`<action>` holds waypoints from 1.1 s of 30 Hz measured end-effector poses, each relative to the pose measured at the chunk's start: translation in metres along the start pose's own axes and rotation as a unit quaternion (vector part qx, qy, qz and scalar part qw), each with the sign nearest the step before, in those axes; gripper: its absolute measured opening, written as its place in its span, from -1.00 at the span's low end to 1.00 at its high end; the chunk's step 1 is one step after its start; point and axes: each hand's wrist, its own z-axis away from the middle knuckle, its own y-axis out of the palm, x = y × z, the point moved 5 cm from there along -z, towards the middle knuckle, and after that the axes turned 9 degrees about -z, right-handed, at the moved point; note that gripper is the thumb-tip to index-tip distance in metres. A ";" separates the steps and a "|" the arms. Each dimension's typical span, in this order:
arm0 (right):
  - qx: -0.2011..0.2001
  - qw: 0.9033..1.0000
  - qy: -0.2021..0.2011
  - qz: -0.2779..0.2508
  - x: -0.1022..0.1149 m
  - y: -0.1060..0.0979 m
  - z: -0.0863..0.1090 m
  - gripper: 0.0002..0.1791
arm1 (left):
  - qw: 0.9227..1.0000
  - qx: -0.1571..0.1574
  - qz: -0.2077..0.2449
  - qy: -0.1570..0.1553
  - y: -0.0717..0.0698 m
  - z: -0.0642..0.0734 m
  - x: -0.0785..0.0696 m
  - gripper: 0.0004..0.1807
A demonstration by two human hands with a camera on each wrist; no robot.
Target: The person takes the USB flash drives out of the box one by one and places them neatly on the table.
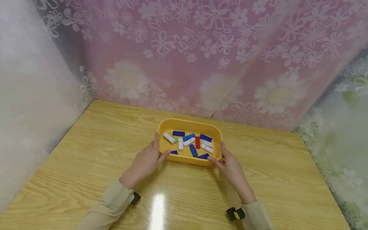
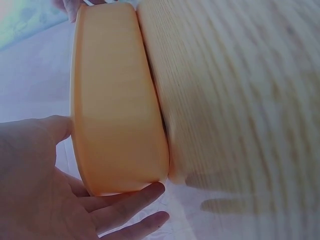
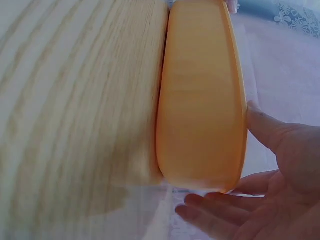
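A yellow plastic bin [image 1: 197,160] sits on the wooden table and holds several USB flash drives. Among them are a red drive [image 1: 197,142], a blue drive [image 1: 193,150] and a white drive [image 1: 180,144]. My left hand [image 1: 145,160] grips the bin's left end, thumb on the near rim and fingers round the corner. At the opposite end, my right hand [image 1: 232,166] holds the bin the same way. Both wrist views show the bin's smooth outer wall [image 2: 120,100], with fingertips at its end and the bottom edge right at the tabletop.
The wood-grain table [image 1: 195,206] stretches toward me and to both sides of the bin. Behind its far edge hangs a pink flowered curtain [image 1: 187,59]. Pale sheets [image 1: 354,144] flank the table. A light reflection shines near the front.
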 end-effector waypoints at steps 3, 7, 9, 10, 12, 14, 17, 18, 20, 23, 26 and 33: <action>-0.002 0.999 -0.012 0.030 0.006 -0.001 0.002 -0.03 | 1.000 0.003 0.000 0.001 -0.001 0.000 0.000 -0.06; -0.032 0.993 -0.084 0.076 0.019 -0.002 0.006 -0.19 | 1.000 0.004 0.001 0.000 0.000 0.000 0.001 -0.06; -0.042 0.984 -0.139 0.102 0.028 -0.001 0.009 -0.29 | 1.000 0.000 0.000 0.001 0.000 0.000 0.001 -0.06; -0.041 0.979 -0.167 0.113 0.032 0.000 0.011 -0.34 | 1.000 -0.001 0.000 0.002 -0.001 0.000 0.000 -0.06; -0.027 0.967 -0.216 0.129 0.039 0.005 0.015 -0.43 | 1.000 -0.003 0.000 0.003 -0.001 0.000 0.000 -0.06; -0.008 0.957 -0.257 0.138 0.044 0.010 0.018 -0.51 | 1.000 -0.003 0.001 0.004 -0.001 0.000 0.000 -0.06; 0.008 0.947 -0.284 0.148 0.046 0.018 0.019 -0.60 | 1.000 0.002 0.003 0.002 0.000 0.000 0.001 -0.06; 0.008 0.945 -0.287 0.155 0.046 0.020 0.020 -0.62 | 1.000 0.004 0.004 0.000 0.000 0.000 0.001 -0.06; 0.003 0.944 -0.285 0.165 0.044 0.023 0.020 -0.65 | 1.000 0.006 0.004 0.001 0.001 0.000 0.001 -0.06; -0.004 0.948 -0.271 0.169 0.041 0.026 0.021 -0.69 | 1.000 0.010 0.003 -0.001 0.001 -0.001 0.001 -0.06; -0.015 0.952 -0.258 0.164 0.040 0.027 0.020 -0.75 | 1.000 0.011 0.002 0.000 0.000 -0.001 0.000 -0.06; -0.045 0.950 -0.258 0.169 0.039 0.029 0.017 -0.83 | 1.000 0.004 -0.001 -0.007 0.000 -0.001 0.002 -0.06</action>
